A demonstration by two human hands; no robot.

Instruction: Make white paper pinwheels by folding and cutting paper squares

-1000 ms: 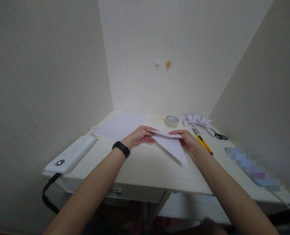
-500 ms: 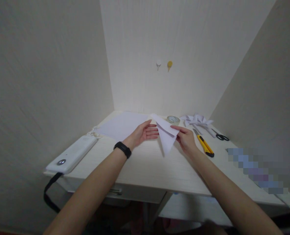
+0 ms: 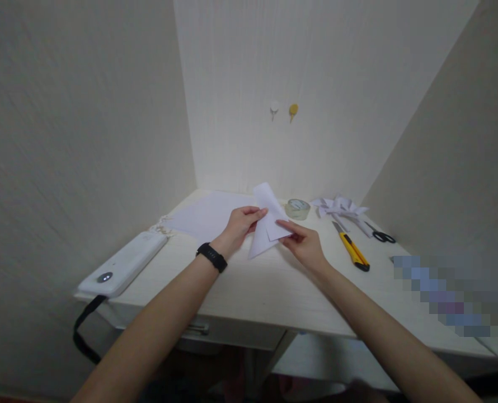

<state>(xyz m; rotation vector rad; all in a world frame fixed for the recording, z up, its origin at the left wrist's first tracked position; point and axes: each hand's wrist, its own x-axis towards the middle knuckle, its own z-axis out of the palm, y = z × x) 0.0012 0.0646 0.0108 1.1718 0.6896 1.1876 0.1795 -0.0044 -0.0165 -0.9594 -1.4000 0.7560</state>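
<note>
A folded sheet of white paper (image 3: 271, 211) is held up over the middle of the desk, with a pointed lower corner and an overlapping flap. My left hand (image 3: 241, 225), with a black band on its wrist, pinches the paper's left edge, thumb on the near face. From the right, my right hand (image 3: 302, 242) grips the lower right part of the flap between thumb and fingers. Behind the hands, a larger white sheet (image 3: 202, 211) lies flat at the back left of the desk.
A roll of clear tape (image 3: 297, 209) stands near the back wall. To its right lie folded paper pieces (image 3: 342, 208), black scissors (image 3: 384, 237) and a yellow box cutter (image 3: 353, 251) with its blade out. A white device (image 3: 125, 266) with a black strap rests on the desk's (image 3: 240, 291) left edge.
My left hand has closed from outstretched fingers onto the paper's left edge. My right hand has moved left with the paper, which has turned and now shows its flap toward me.
</note>
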